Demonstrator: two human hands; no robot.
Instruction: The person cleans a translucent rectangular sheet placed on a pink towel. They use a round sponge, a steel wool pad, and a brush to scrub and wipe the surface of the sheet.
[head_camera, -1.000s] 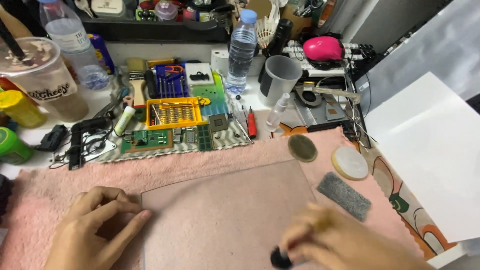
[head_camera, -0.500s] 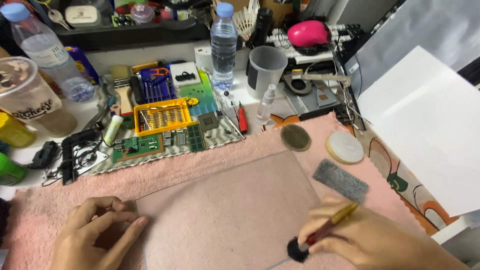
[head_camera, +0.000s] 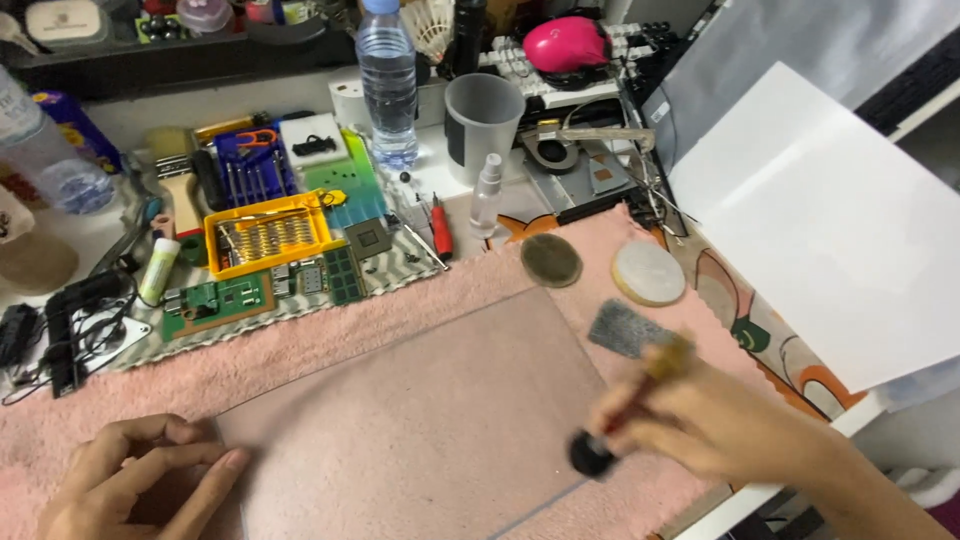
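A clear flat sheet (head_camera: 430, 400) lies on a pink towel (head_camera: 300, 350) in front of me. My left hand (head_camera: 140, 490) rests with fingers curled on the sheet's near left corner. My right hand (head_camera: 720, 420) holds a small brush (head_camera: 625, 410) with a black round head and a red and gold handle. The brush head touches the sheet near its right edge. The right hand is blurred by motion.
A grey pad (head_camera: 628, 330), a white disc (head_camera: 648, 272) and a dark disc (head_camera: 551, 260) lie to the right. Behind are a yellow parts box (head_camera: 268, 235), green circuit boards (head_camera: 225, 298), a water bottle (head_camera: 386, 80), a grey cup (head_camera: 484, 115) and white paper (head_camera: 830, 220).
My right hand with the brush has moved from the sheet's lower edge up and to the right. The left hand has stayed on the corner. The view has shifted slightly.
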